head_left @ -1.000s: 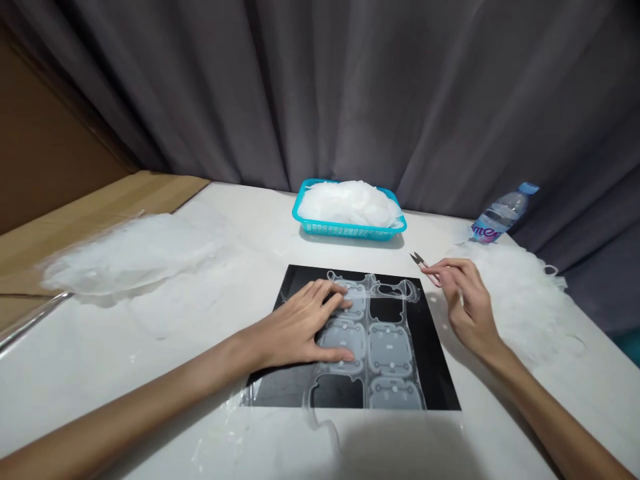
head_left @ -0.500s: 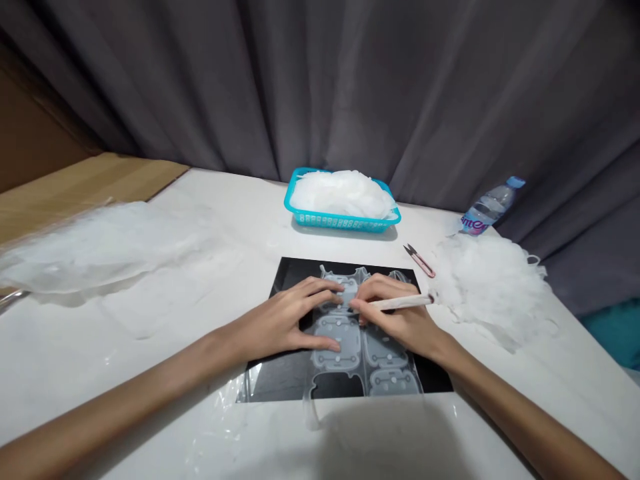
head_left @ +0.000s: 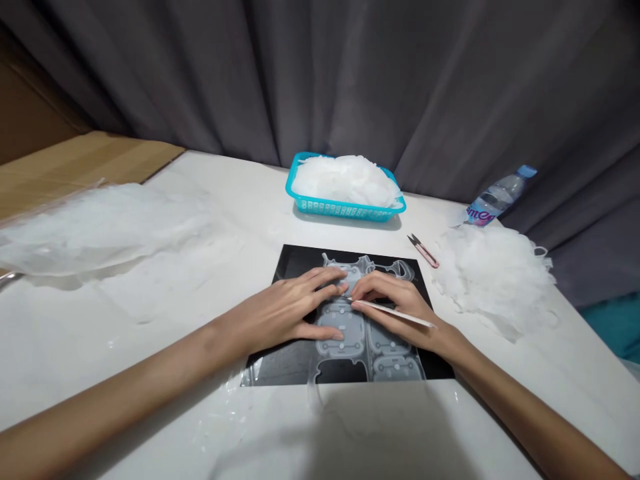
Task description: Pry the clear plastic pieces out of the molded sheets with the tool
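Note:
A translucent, moulded sheet (head_left: pixel 340 331) with several rounded-square panels lies flat on a black mat (head_left: pixel 295 363). My left hand (head_left: pixel 305 303) rests palm down on its left side, fingers spread, thumb across a panel. Pinched in my right hand (head_left: pixel 395 300) is a slim white tool (head_left: pixel 400 312) with a thin tip, held like a pen. Its tip meets the sheet between two panels, close to my left fingertips. Whether it is a knife or tweezers I cannot tell. Part of the sheet is hidden under both hands.
A blue basket (head_left: pixel 345 210) of whitish translucent pieces stands behind the mat. Thread snips (head_left: pixel 424 252) lie right of it, beside a heap of clear scraps (head_left: pixel 495 277) and a tilted water bottle (head_left: pixel 500 197). Stacked clear sheets (head_left: pixel 100 227) are at the left, near cardboard (head_left: pixel 90 160).
The white tool has turned in my right hand, its rear end now lower and its edge showing. My left hand stays on the sheet. The whole view has shifted slightly.

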The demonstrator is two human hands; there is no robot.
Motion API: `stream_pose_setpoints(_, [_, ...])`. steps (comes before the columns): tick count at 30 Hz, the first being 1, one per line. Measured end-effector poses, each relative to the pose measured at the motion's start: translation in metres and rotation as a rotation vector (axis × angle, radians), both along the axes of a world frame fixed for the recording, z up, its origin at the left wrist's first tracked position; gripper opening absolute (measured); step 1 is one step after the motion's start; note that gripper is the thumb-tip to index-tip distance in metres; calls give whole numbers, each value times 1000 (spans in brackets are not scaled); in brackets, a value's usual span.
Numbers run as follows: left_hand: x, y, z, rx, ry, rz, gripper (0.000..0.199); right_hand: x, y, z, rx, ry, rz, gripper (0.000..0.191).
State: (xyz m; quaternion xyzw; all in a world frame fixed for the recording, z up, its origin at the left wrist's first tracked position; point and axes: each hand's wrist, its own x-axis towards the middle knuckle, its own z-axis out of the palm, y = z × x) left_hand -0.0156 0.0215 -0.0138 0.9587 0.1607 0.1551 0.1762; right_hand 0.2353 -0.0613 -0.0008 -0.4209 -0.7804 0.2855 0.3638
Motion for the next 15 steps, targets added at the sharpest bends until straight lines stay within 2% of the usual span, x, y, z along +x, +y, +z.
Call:
stream_pose_setpoints(9, [4,-7,6,314,180,16,78,1,-5,1,-12,-75,50,7])
stream_pose_setpoints(15, [5,-4,10,360,221,23,77,0,-5,0,3,-88,48,7])
